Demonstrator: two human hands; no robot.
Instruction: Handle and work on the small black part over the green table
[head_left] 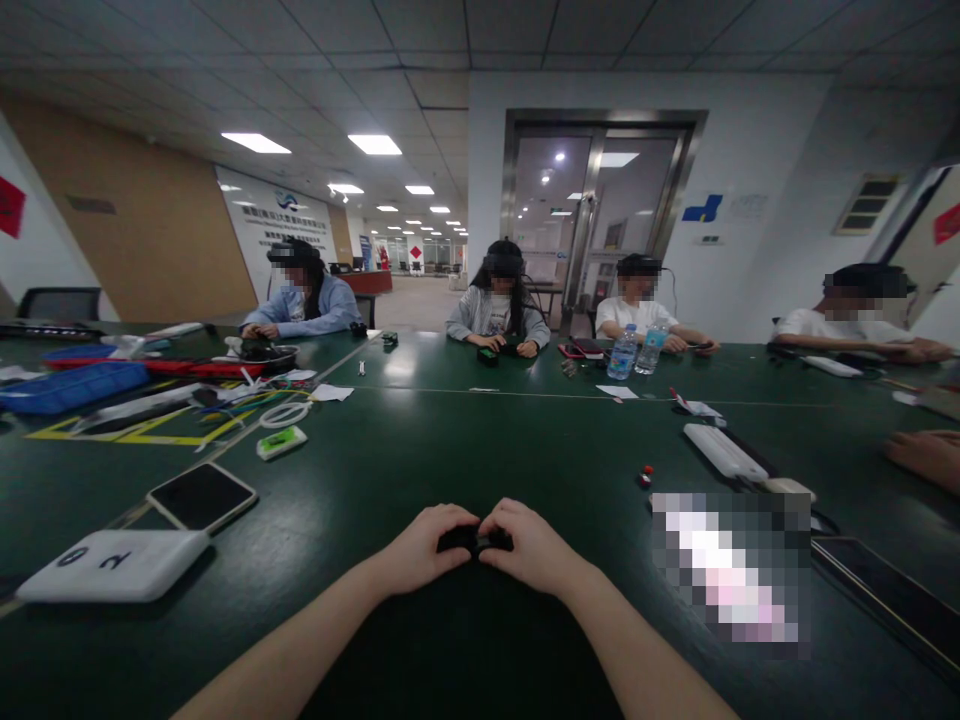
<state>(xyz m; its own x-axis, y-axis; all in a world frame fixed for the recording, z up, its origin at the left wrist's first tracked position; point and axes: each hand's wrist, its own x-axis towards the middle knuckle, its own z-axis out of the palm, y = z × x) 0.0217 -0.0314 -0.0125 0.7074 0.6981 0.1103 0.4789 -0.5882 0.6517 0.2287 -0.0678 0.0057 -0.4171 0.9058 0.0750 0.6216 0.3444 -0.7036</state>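
Low over the near middle of the green table [420, 440], a small black object [459, 540] lies between my two hands. Its kind cannot be made out, since fingers cover much of it. My left hand [424, 548] is closed on its left part, thumb below and fingers above. On the other side, my right hand [535, 548] closes round its right part the same way. The fingertips of both hands almost meet at the middle. A dark gap shows under the curled fingers of each hand.
At left are a white case [112, 570], a phone [204, 496], a green-and-white box [281, 442], cables and a blue tray [75, 387]. Rightward lie a white power bank [724, 452] and a dark phone [892, 585]. Two water bottles [622, 355] stand farther back. Several people sit opposite.
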